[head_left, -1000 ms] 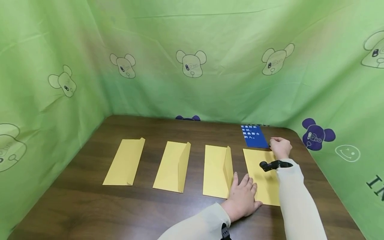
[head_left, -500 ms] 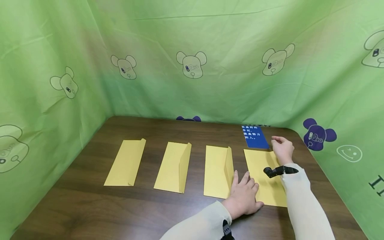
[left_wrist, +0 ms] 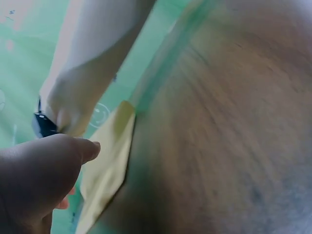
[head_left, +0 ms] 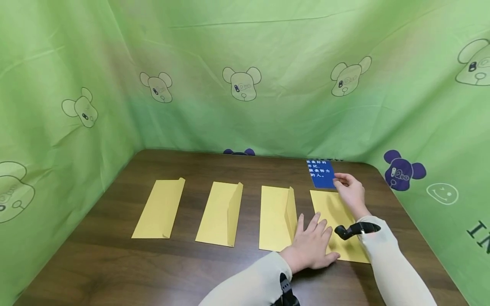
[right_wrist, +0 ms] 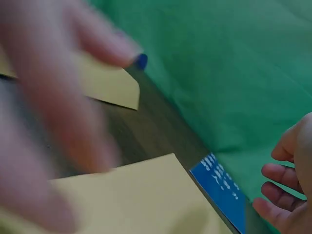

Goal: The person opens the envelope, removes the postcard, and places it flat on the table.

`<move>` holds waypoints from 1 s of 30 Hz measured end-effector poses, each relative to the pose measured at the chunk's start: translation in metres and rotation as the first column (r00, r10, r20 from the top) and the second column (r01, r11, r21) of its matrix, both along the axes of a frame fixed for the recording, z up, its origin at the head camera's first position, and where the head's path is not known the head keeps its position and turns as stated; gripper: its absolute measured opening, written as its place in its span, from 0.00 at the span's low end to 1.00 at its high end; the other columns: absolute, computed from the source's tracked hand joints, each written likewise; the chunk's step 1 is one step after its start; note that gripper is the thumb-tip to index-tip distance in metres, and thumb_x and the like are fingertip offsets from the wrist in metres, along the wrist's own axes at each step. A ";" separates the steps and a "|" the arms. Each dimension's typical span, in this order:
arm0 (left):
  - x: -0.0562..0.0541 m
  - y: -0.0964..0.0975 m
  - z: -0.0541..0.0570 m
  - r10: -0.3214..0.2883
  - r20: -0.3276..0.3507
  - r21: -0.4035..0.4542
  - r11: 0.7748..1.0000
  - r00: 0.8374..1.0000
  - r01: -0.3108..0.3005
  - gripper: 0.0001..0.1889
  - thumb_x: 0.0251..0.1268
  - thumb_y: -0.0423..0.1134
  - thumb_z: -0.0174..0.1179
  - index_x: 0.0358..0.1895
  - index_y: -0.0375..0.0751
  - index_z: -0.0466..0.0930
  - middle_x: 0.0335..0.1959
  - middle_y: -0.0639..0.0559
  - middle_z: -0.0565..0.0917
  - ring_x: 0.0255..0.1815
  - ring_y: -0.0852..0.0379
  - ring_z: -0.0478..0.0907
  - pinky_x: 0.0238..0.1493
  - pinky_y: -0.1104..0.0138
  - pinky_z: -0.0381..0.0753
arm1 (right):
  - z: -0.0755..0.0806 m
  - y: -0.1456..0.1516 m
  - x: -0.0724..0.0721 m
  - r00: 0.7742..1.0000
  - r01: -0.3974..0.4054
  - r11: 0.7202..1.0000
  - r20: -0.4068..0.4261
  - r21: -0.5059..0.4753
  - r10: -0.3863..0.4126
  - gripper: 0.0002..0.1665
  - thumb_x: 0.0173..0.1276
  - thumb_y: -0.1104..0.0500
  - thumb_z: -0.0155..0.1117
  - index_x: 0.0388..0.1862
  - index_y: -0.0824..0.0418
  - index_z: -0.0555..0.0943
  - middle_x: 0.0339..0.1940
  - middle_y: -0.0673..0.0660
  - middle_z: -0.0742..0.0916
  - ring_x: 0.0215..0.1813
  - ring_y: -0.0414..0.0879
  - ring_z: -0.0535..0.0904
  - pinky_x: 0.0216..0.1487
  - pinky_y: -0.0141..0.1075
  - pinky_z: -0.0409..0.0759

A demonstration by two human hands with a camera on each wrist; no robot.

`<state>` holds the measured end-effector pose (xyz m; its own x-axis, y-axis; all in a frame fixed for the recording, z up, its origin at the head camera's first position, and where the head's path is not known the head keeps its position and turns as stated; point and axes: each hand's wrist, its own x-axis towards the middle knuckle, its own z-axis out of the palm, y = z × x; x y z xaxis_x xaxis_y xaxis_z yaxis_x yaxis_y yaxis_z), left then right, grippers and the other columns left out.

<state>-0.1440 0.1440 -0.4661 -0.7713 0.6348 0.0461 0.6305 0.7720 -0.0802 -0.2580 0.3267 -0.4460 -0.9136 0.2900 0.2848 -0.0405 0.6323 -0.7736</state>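
Observation:
My left hand [head_left: 311, 246] lies with its fingers spread over the left edge of the rightmost yellow envelope [head_left: 325, 203], near the table's front. In the left wrist view its thumb [left_wrist: 87, 150] overlaps the yellow paper [left_wrist: 114, 151]. My right hand [head_left: 350, 193] is beyond the far edge of that envelope, fingers loosely bent, with the fingertips right at the right edge of a blue card [head_left: 322, 175] with white writing. In the right wrist view, the right hand [right_wrist: 287, 180] shows nothing between its fingers; blurred left-hand fingers [right_wrist: 73, 97] fill the upper left.
Three more yellow envelopes, the left one [head_left: 158, 208], the second [head_left: 212, 212] and the third [head_left: 272, 219], lie in a row, each with a long flap on its right side. Green printed cloth [head_left: 283, 119] stands around the brown wooden table [head_left: 115, 272].
My right hand first drew away slightly rightward from the envelope's far edge, then shifted left to the blue card's edge. My left hand stays nearly in place, fingers spread.

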 end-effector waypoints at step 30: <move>0.002 -0.121 0.004 0.147 0.077 0.186 0.970 0.986 -0.159 0.39 0.69 0.61 0.54 0.77 0.47 0.59 0.76 0.47 0.62 0.80 0.45 0.44 0.72 0.40 0.49 | -0.015 -0.062 0.065 0.945 -0.323 0.946 0.061 0.011 0.322 0.20 0.70 0.66 0.61 0.59 0.73 0.75 0.51 0.69 0.83 0.54 0.58 0.77 0.48 0.32 0.76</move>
<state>-0.1419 0.0233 -0.4623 -0.8636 0.4933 0.1044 0.5031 0.8567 0.1136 -0.1927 0.2648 -0.4608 -0.9724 -0.0283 0.2315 -0.2004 0.6089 -0.7675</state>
